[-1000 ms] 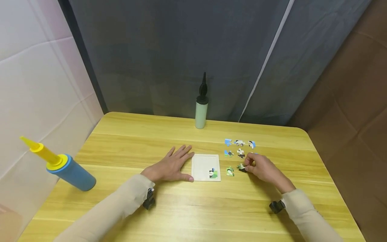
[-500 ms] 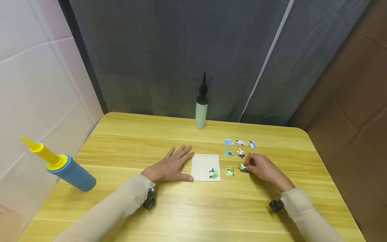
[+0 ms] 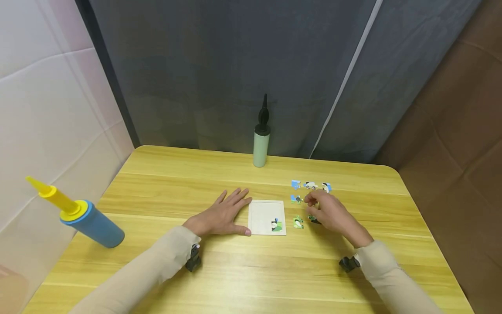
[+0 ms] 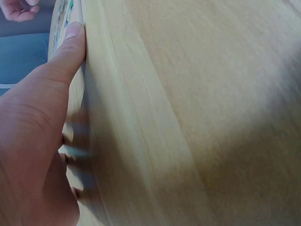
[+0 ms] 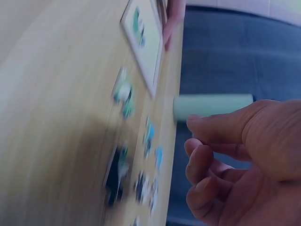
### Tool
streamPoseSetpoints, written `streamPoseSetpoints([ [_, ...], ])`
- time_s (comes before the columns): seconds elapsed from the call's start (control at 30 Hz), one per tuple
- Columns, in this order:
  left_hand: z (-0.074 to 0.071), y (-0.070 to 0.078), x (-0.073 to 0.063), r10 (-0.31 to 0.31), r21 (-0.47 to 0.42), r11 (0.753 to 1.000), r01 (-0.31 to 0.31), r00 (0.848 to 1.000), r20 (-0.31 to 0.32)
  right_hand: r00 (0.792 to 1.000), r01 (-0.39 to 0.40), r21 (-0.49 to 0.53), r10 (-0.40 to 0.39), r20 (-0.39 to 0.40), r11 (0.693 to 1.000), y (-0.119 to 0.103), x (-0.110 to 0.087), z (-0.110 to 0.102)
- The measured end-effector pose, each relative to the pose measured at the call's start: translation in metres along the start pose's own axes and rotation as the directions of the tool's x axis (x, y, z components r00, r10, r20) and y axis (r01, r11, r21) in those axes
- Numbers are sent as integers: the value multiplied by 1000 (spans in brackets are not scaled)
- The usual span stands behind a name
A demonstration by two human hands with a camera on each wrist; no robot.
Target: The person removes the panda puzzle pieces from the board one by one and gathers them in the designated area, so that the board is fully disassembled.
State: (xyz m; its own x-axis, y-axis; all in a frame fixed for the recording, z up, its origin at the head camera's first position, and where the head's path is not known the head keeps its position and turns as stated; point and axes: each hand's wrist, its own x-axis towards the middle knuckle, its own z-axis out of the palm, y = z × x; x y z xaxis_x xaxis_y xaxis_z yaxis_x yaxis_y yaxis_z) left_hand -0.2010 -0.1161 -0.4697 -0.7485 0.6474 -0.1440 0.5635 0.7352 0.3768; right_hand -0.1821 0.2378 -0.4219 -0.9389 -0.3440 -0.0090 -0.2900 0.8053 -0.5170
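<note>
A square white puzzle tray (image 3: 259,213) lies on the table with one panda-print jigsaw piece (image 3: 276,225) in its lower right corner. My left hand (image 3: 223,216) lies flat beside it, fingers spread, with the thumb at the tray's left edge. To the right of the tray, my right hand (image 3: 331,211) hovers above the loose jigsaw pieces, fingers loosely curled. In the right wrist view, nothing shows between thumb and fingertips. Beneath that hand lies a black-and-green jigsaw piece (image 5: 115,174), and nearer the tray a green jigsaw piece (image 3: 298,222). The hand hides some middle-row pieces in the head view.
Several more jigsaw pieces lie in rows, such as a blue piece (image 3: 296,184) at the back. A pale green hand pump (image 3: 260,148) stands near the table's back edge. At the far left is a blue-and-yellow hand pump (image 3: 94,224).
My right hand has let go of the black-and-green jigsaw piece, lifted, and moved left and slightly away from me. The piece stays on the table. My left hand has not moved.
</note>
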Motion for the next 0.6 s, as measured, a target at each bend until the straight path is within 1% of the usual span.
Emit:
streamPoseSetpoints([
  [0.17,0,0,-1,1,-2,1000,-1,1000,-1,997,70,-6,-70,35,998,-22,7,14],
  [0.33,0,0,0,-1,-9,1000,1,1000,-5,987,132,-20,-130,92,991,-34,15,30],
  [0.43,0,0,-1,-4,-13,1000,3,1000,-6,983,129,-12,-126,130,992,-38,19,38],
  [0.6,0,0,-1,-5,-17,1000,4,1000,-9,978,75,4,-75,193,997,-43,22,48],
])
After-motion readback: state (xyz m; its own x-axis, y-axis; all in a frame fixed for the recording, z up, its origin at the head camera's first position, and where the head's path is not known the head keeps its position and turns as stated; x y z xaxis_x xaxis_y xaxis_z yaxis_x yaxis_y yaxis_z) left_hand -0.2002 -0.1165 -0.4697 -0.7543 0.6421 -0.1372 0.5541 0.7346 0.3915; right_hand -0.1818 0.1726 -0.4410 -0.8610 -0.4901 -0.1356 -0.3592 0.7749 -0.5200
